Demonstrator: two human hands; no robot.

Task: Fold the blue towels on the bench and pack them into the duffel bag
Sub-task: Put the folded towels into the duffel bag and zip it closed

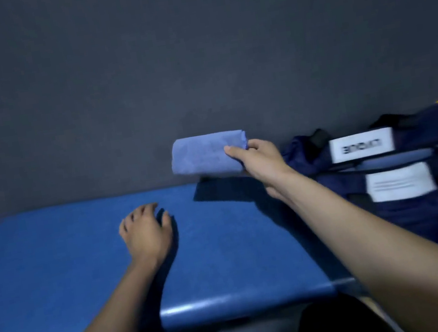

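One folded blue towel (206, 156) is in sight, lifted clear of the blue counter (58, 275) and pinched at its right end by the right hand (261, 159). The left hand (145, 230) rests on the counter with loosely curled fingers, holding nothing. The navy duffel bag (401, 175) lies just to the right, on the counter's far end. With only one end gripped, the free end could sag and the folds slip open during the carry. The bag's opening is hard to make out, so the towel may catch on slack fabric.
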